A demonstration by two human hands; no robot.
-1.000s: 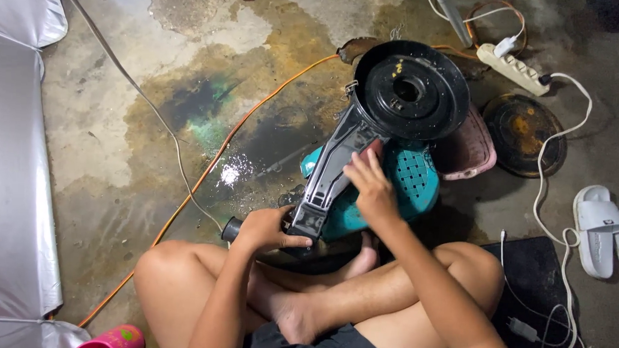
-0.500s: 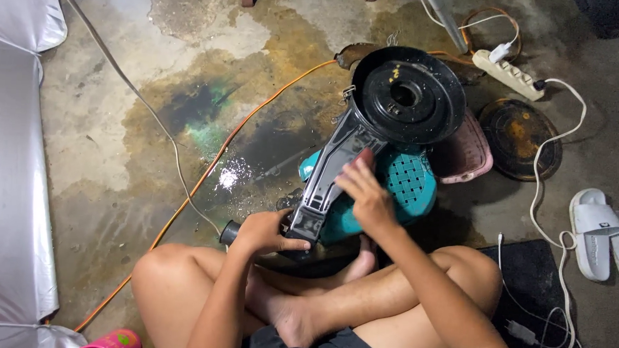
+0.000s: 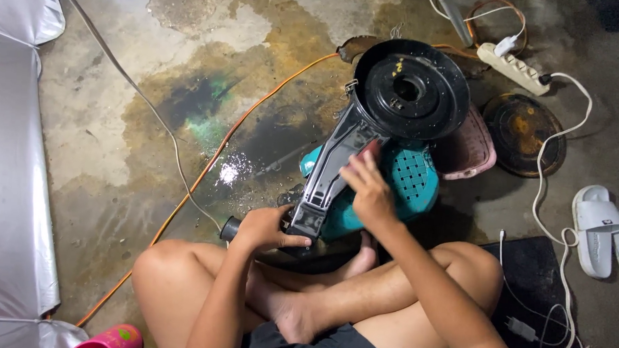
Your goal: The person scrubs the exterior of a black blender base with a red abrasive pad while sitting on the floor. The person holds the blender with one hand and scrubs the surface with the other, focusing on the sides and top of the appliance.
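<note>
Head view: person seated cross-legged on stained concrete floor (image 3: 119,119). Black fan assy (image 3: 387,108), i.e. round base disc plus tapered neck, lies tilted across a teal plastic stool (image 3: 409,181), disc end toward far side of floor, neck end toward the knees. Left hand (image 3: 265,227) closed around lower neck end, thumb on top; a dark cylindrical part sticks out just left of the fist. Right hand (image 3: 365,186) rests on mid neck, fingers mostly extended and slightly spread, palm down, no full grip. Pink basket (image 3: 471,149) touches stool's right side. Rusty round plate (image 3: 523,133) lies beside it. White power strip (image 3: 513,66) near far right edge, white cable running off it. Orange cable (image 3: 207,170) crosses floor diagonally. White sandals (image 3: 606,229) at right edge. Pink cup (image 3: 111,340) at near-left corner.
</note>
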